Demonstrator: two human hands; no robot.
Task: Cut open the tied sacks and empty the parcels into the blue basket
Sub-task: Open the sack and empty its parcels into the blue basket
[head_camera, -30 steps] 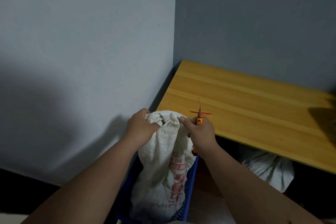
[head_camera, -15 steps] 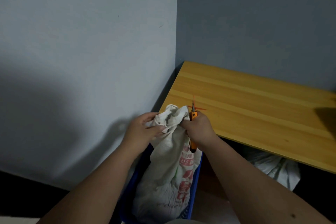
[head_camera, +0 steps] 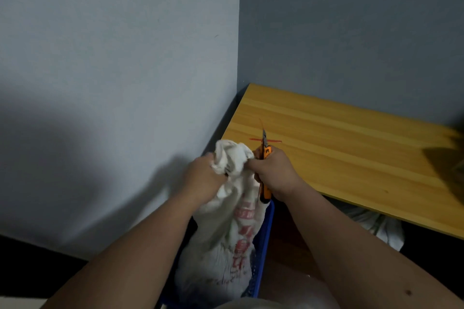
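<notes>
A white woven sack (head_camera: 226,241) with red printing stands upright in the blue basket (head_camera: 263,238), its body filling the basket and its bunched neck rising above the rim. The left hand (head_camera: 203,178) is curled tight around the left side of that gathered neck. The right hand (head_camera: 273,173) pinches the right side of the neck with its fingertips while the same fist is closed around an orange utility knife (head_camera: 265,175), whose blade end points up and away past the knuckles and whose butt sticks out below the palm, against the sack. Just beyond the knife tip, thin red ties (head_camera: 266,140) lie crossed on the wooden tabletop (head_camera: 351,153), near its left front corner. Under the tabletop, to the right of the basket, a second white sack (head_camera: 376,228) sits in shadow. Grey walls meet in a corner behind.
</notes>
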